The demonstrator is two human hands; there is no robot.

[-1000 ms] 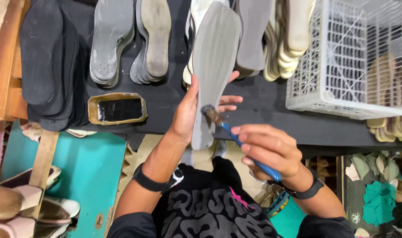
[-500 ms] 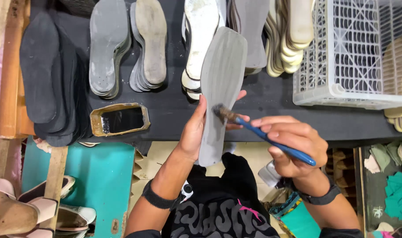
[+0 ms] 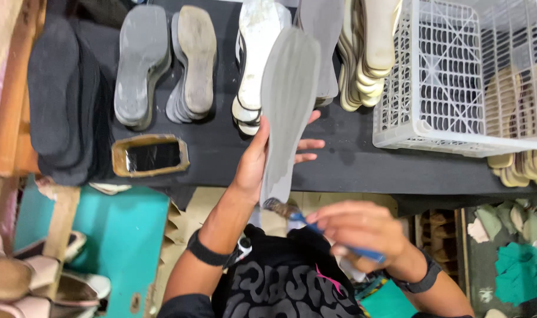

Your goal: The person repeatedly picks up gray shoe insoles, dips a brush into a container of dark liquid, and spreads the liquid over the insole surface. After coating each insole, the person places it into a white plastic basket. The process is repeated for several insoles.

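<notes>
My left hand (image 3: 262,156) holds a long grey shoe sole (image 3: 287,106) upright from behind, thumb on its left edge, fingers showing past its right edge. A blue-handled brush (image 3: 333,235) is gripped in my right hand (image 3: 357,229), blurred by motion, with its bristles touching the sole's lower end. Both hands are over the front edge of a black worktable (image 3: 351,168).
Stacks of grey, dark and pale soles (image 3: 145,65) lie across the table. A rectangular tin of dark glue (image 3: 151,156) sits left of my left hand. A white plastic crate (image 3: 457,70) stands at the right. Sandals (image 3: 21,277) lie at the lower left.
My right hand has drawn the brush down the sole, from its middle to its lower end. The left hand keeps holding the sole.
</notes>
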